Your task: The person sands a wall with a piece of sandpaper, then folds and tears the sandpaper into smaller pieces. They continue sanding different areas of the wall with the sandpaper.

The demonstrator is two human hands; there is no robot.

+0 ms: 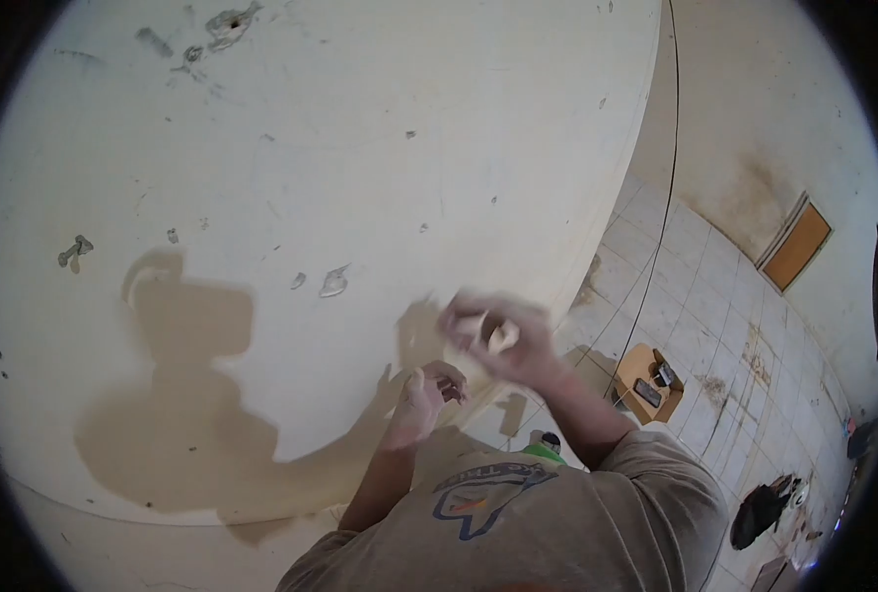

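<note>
My right hand (503, 340) is raised in front of the white wall (311, 187), near its right edge, and smeared by motion. Its fingers curl round, and a small pale patch shows inside the curl; I cannot make out what it is. Lower and to the left, my left hand (429, 400) is close to the wall, its fingers loosely bent and whitened with dust. Nothing shows in it. Grey filler-like patches (334, 280) and small chips mark the wall to the left of both hands.
A larger damaged spot (230, 28) is high on the wall. At right, a dark cable (668, 197) hangs above the tiled floor (695, 296). A cardboard box (636, 367) carries a phone-like object (647, 393). Farther off are a brown panel (797, 245) and a black bag (758, 517).
</note>
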